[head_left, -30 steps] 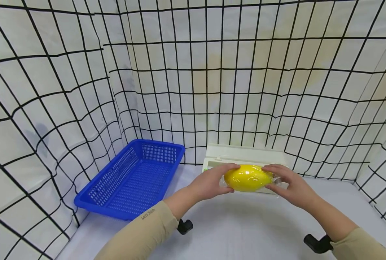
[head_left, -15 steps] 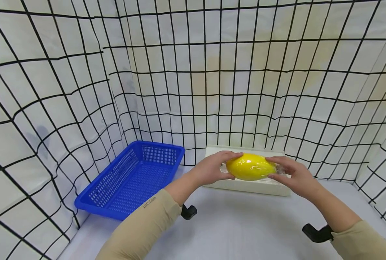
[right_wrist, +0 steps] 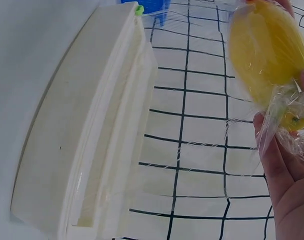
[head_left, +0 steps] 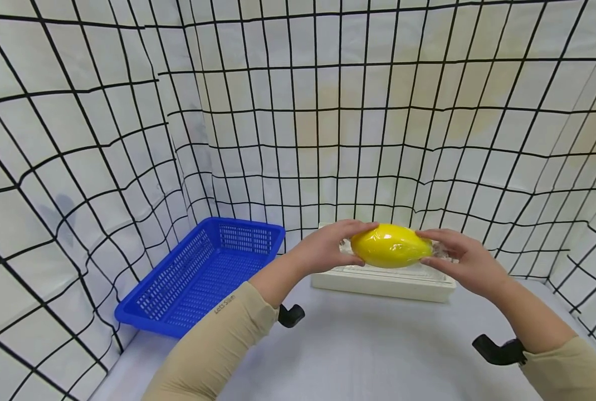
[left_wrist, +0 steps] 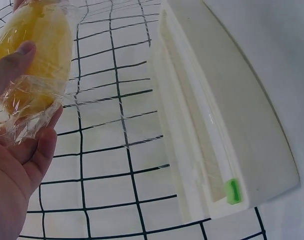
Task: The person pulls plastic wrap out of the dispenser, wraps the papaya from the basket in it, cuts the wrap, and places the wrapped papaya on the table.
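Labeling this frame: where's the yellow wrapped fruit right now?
In the head view the yellow wrapped fruit is held off the table between the left hand and right hand, just above the white dispenser box, right of the blue basket.

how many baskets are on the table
1: a blue perforated plastic basket at the table's left, against the grid backdrop, left of the white cling-film dispenser box. None else in view.

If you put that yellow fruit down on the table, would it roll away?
Probably a little: the yellow fruit is rounded and egg-shaped, so it could wobble or roll sideways. The clear wrap around it looks smooth and crinkly, so it may feel slippery, which may be why both hands hold its ends.
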`<state>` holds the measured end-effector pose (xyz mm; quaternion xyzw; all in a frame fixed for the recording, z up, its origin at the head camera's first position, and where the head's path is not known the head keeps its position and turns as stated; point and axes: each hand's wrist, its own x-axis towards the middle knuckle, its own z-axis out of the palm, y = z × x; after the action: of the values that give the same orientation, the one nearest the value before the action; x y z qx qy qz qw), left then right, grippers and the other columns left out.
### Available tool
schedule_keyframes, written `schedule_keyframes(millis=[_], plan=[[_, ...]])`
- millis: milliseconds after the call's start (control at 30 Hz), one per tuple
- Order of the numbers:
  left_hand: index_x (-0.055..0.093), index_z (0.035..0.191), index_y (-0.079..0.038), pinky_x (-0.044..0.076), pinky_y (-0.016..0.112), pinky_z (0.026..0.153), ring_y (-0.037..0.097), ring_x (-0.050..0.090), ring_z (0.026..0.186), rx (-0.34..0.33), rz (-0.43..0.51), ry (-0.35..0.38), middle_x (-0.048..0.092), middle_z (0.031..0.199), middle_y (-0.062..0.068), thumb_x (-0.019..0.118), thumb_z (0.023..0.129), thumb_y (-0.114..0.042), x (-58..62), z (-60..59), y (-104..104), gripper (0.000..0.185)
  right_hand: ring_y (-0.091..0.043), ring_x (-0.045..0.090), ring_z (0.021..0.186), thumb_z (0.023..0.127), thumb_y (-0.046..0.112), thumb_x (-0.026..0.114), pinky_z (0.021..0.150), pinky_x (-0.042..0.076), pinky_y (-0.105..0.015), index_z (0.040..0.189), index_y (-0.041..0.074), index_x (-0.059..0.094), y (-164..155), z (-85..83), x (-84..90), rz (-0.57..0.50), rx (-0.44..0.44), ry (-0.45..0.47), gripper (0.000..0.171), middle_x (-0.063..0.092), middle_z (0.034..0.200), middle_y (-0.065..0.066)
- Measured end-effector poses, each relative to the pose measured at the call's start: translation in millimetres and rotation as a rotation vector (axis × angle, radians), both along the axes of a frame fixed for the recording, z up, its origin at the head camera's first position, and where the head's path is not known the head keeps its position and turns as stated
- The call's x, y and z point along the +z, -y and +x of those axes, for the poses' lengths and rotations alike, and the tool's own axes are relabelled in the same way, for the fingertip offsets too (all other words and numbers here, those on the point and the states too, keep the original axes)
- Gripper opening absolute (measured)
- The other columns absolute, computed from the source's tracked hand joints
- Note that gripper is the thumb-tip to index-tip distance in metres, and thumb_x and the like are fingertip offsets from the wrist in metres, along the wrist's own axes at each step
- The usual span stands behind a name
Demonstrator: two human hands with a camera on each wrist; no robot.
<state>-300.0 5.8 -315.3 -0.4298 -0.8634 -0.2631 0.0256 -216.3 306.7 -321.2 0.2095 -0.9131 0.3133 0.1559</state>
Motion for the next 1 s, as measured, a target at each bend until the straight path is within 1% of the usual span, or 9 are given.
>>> schedule_keyframes(millis=[167, 233, 300, 400, 467, 600, 700, 833, 1000], plan=[[0.038, 0.149, -0.045, 0.044, 0.043, 0.105, 0.014, 0.045, 0.135, -0.024, -0.002, 0.033, 0.045, 0.149, -0.014, 0.078, 0.086, -0.036, -3.1, 8.3, 4, 0.075, -0.026, 0.057, 0.117, 0.092, 0.027, 0.073, 0.093, 0.051, -0.044, 0.137, 0.019, 0.059, 0, 6.7, 0.3, 0.003, 0.012, 0.075, 0.048, 0.060, 0.134, -0.005], [0.038, 0.149, -0.045, 0.046, 0.039, 0.103, 0.013, 0.048, 0.131, -0.032, -0.010, 0.060, 0.048, 0.147, -0.013, 0.078, 0.085, -0.036, -8.4, 12.9, 6, 0.076, -0.029, 0.060, 0.116, 0.091, 0.029, 0.073, 0.092, 0.052, -0.044, 0.137, 0.019, 0.059, 0, 9.9, -3.0, 0.003, 0.029, 0.104, 0.049, 0.060, 0.133, -0.006], [0.038, 0.150, -0.045, 0.048, 0.036, 0.100, 0.012, 0.049, 0.128, -0.038, -0.021, 0.084, 0.049, 0.145, -0.013, 0.079, 0.085, -0.036, -16.0, 17.5, 8, 0.077, -0.030, 0.062, 0.114, 0.090, 0.030, 0.075, 0.089, 0.055, -0.040, 0.138, 0.018, 0.059, 0, 12.8, -9.0, 0.002, 0.044, 0.131, 0.052, 0.060, 0.134, -0.008], [0.039, 0.149, -0.046, 0.049, 0.035, 0.098, 0.011, 0.052, 0.124, -0.035, -0.032, 0.122, 0.050, 0.144, -0.015, 0.080, 0.084, -0.037, -28.4, 24.9, 9, 0.077, -0.028, 0.066, 0.107, 0.088, 0.031, 0.076, 0.082, 0.057, -0.029, 0.142, 0.018, 0.054, 1, 16.8, -21.9, -0.013, 0.056, 0.171, 0.060, 0.061, 0.132, -0.010], [0.038, 0.149, -0.047, 0.049, 0.036, 0.098, 0.010, 0.053, 0.123, -0.022, -0.048, 0.131, 0.050, 0.144, -0.016, 0.079, 0.084, -0.039, -38.5, 29.4, 10, 0.077, -0.023, 0.068, 0.103, 0.087, 0.031, 0.077, 0.079, 0.057, -0.025, 0.145, 0.017, 0.050, 1, 18.3, -33.1, -0.028, 0.069, 0.198, 0.066, 0.061, 0.131, -0.012], [0.039, 0.148, -0.048, 0.048, 0.037, 0.100, 0.009, 0.055, 0.120, 0.009, -0.070, 0.170, 0.051, 0.142, -0.016, 0.079, 0.083, -0.041, -59.5, 39.2, 11, 0.076, -0.012, 0.068, 0.097, 0.087, 0.031, 0.077, 0.077, 0.056, -0.024, 0.147, 0.017, 0.047, 0, 20.5, -56.5, -0.060, 0.112, 0.259, 0.069, 0.063, 0.127, -0.013], [0.040, 0.147, -0.047, 0.046, 0.038, 0.103, 0.008, 0.054, 0.123, 0.026, -0.075, 0.197, 0.052, 0.141, -0.017, 0.080, 0.083, -0.040, -76.7, 43.8, 11, 0.076, -0.009, 0.067, 0.094, 0.087, 0.031, 0.076, 0.075, 0.057, -0.025, 0.147, 0.018, 0.047, 0, 20.5, -72.6, -0.070, 0.148, 0.304, 0.068, 0.063, 0.127, -0.012], [0.041, 0.147, -0.046, 0.044, 0.041, 0.104, 0.009, 0.052, 0.126, 0.052, -0.111, 0.203, 0.051, 0.143, -0.017, 0.080, 0.083, -0.039, -98.5, 43.6, 8, 0.075, -0.009, 0.064, 0.091, 0.088, 0.034, 0.076, 0.074, 0.056, -0.026, 0.146, 0.019, 0.048, 1, 16.7, -92.6, -0.043, 0.155, 0.341, 0.066, 0.062, 0.129, -0.011], [0.042, 0.147, -0.045, 0.043, 0.041, 0.106, 0.010, 0.050, 0.129, 0.068, -0.164, 0.213, 0.050, 0.144, -0.015, 0.080, 0.083, -0.039, -118.9, 36.1, 2, 0.075, -0.011, 0.060, 0.096, 0.086, 0.040, 0.075, 0.072, 0.054, -0.025, 0.140, 0.021, 0.054, -1, 7.6, -114.9, 0.027, 0.148, 0.336, 0.061, 0.061, 0.132, -0.006]])
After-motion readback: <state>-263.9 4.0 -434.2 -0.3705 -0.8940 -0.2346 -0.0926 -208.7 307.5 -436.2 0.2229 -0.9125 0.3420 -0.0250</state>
